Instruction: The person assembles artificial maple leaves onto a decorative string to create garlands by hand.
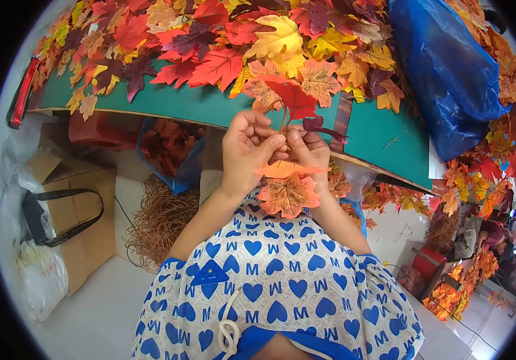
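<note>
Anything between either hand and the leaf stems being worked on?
Nothing visible: the left hand and right hand meet at the brown stems. The red leaf shows above them, the spotted orange leaf below, neither coming between.

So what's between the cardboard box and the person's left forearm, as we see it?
In the head view, a tangled bundle of thin brown strands lies on the floor between the cardboard box and the left forearm; a thin dark cable runs alongside.

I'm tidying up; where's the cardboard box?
At the head view's left, the cardboard box stands on the floor, left of the tangled brown bundle.
</note>
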A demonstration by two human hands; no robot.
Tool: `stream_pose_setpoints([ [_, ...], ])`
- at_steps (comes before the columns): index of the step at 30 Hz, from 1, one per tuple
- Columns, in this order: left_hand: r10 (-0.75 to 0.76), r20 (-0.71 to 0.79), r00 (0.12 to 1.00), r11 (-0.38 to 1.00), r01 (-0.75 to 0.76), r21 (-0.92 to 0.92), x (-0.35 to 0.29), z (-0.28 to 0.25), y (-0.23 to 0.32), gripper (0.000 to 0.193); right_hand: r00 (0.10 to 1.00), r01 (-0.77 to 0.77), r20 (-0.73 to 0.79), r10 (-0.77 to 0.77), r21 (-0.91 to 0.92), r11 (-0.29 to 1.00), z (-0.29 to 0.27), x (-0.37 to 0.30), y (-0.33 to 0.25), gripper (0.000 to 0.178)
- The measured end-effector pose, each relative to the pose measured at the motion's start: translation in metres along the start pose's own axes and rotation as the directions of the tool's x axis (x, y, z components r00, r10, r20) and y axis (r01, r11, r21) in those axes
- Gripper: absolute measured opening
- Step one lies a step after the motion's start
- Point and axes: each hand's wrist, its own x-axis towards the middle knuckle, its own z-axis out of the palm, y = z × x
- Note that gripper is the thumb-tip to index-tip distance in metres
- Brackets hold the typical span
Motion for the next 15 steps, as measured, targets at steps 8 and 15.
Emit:
stream_pose_setpoints([
  [8,0.159,-0.018,0.987,0.983,-0.16,-0.087,-0.001,-0.003,-0.015,0.028,0.999,0.041,-0.022,-0.045,-0.172,0.984,-0.003,-0.001,0.004,0.01],
  [15,0.129,0.097,0.987,0.983,-0.114,-0.142,-0.001,-0.008,-0.015,0.024,0.987,0.138,-0.038,-0.153,-0.26,0.956,-0.007,-0.002,0.002,0.009],
])
